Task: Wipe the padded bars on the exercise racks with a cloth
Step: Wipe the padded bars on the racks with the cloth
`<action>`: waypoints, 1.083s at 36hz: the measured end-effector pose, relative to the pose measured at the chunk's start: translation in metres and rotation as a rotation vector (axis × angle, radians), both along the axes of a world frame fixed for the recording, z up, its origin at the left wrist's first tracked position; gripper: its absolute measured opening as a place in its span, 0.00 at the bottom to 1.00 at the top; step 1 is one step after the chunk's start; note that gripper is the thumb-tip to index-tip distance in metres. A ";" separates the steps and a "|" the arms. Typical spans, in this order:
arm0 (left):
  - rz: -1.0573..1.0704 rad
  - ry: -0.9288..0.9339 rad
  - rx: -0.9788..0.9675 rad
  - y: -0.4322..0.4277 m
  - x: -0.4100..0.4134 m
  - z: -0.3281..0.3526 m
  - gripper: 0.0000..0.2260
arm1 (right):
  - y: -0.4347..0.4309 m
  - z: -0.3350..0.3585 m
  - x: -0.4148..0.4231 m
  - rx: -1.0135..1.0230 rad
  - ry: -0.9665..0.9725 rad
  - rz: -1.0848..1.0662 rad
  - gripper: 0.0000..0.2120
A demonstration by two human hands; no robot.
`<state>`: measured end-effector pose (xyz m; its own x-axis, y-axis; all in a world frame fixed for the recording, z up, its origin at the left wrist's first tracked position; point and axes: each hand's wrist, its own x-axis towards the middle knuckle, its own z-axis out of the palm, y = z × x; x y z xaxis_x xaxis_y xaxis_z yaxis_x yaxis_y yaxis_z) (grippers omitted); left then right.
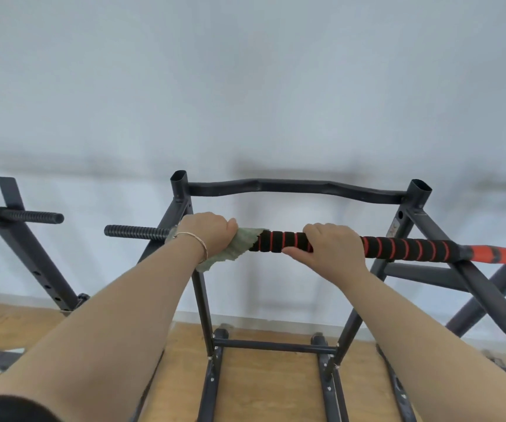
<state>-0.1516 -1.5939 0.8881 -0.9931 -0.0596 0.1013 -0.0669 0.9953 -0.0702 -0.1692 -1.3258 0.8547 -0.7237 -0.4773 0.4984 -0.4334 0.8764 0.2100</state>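
Left hand [207, 233] clamps green cloth [239, 243] round padded bar [279, 241]; right hand [331, 246] grips bar bare; second rack [29, 239] left, dark cross-brace [294, 187] behind

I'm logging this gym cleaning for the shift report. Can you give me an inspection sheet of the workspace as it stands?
Surface: wooden floor under the racks; nothing loose seen on it.
Job's things: padded bar, black foam with red stripes, runs across the near rack; green cloth is wrapped over its left end.
Clutter: nothing seen.
Hands: left hand presses the cloth around the bar; right hand grips the bare padding beside it.
Cables: nothing seen.
Surroundings: pale wall behind; dark steel rack frame with a curved top bar; a second rack to the left with ribbed black grips.
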 end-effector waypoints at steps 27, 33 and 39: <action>0.021 0.009 -0.008 -0.003 0.005 -0.003 0.20 | -0.044 -0.001 0.006 -0.072 -0.029 -0.046 0.29; 0.012 -0.018 -0.058 0.005 0.008 0.002 0.06 | -0.050 0.031 0.009 -0.011 -0.325 -0.064 0.33; 0.046 -0.058 -0.069 0.002 -0.002 -0.001 0.18 | -0.068 0.058 -0.007 -0.121 -0.641 -0.079 0.34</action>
